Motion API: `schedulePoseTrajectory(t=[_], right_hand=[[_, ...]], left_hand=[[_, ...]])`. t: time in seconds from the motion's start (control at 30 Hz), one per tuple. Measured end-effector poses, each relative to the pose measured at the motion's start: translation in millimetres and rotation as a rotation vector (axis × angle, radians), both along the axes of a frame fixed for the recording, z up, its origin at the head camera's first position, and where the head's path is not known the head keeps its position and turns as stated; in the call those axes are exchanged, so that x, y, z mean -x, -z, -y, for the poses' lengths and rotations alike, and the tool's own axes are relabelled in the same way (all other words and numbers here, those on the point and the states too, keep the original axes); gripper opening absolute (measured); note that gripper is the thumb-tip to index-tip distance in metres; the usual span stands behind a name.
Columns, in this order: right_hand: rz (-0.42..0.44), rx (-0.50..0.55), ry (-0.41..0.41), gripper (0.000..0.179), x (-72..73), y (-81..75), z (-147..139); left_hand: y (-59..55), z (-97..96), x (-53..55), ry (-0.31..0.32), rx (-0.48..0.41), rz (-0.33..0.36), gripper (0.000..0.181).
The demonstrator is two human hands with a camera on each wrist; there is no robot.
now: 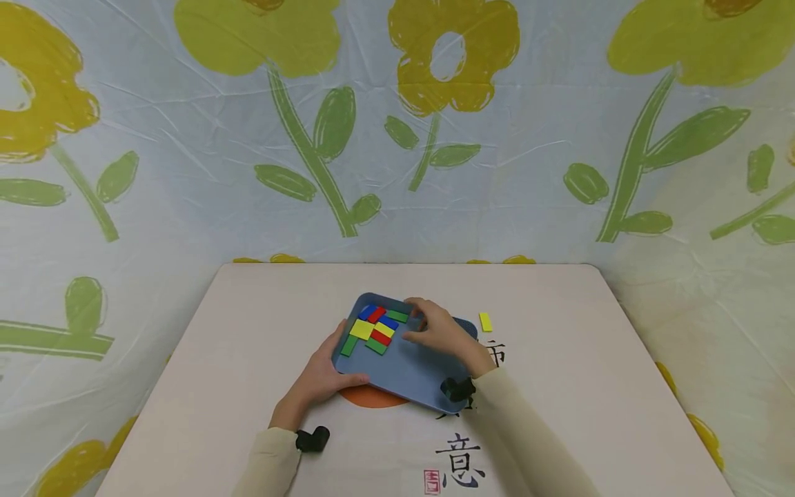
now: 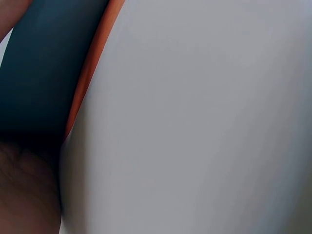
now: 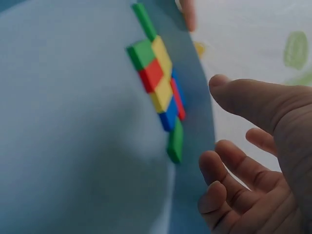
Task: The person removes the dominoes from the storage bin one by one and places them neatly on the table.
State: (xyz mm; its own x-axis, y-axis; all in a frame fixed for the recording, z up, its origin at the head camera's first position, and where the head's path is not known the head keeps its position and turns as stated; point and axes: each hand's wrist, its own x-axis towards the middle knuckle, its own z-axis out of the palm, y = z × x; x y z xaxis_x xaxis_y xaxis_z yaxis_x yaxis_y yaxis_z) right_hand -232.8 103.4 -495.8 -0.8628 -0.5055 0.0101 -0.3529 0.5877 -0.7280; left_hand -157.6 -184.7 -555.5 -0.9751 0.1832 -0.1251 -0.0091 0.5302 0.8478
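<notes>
A blue-grey tray (image 1: 410, 369) lies at an angle on the table. My left hand (image 1: 319, 376) holds its left end, thumb along the front edge and fingers along the left side. Several flat blocks in green, red, yellow and blue, such as the wide yellow block (image 1: 362, 330), lie fitted together in the tray's left part. Over the tray's back right is my right hand (image 1: 437, 331), fingers bent loosely and apart from the thumb, with nothing between them. A green block (image 3: 175, 141) at the group's end is nearest to those fingers in the right wrist view.
One yellow block (image 1: 486, 322) lies on the table beyond the tray's right end. Under the tray, the tabletop (image 1: 248, 331) bears an orange disc (image 1: 373, 397) and black written characters (image 1: 461, 461). A flowered cloth (image 1: 497, 207) hangs behind the table.
</notes>
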Motion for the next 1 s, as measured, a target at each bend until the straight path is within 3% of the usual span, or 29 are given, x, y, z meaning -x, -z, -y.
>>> schedulePoseTrajectory(t=[0.27, 0.47, 1.0], right_hand=[[0.059, -0.068, -0.079, 0.059, 1.4, 13.9, 19], [0.040, -0.095, -0.139, 0.053, 0.5, 20.1, 28], [0.017, -0.165, -0.067, 0.048, -0.4, 25.2, 45]], left_hand=[[-1.9, -0.3, 0.5, 0.004, -0.001, -0.006, 0.122], [-3.4, -0.8, -1.0, -0.002, 0.003, -0.002, 0.123], [-0.2, -1.5, -0.5, -0.005, 0.016, -0.006, 0.122]])
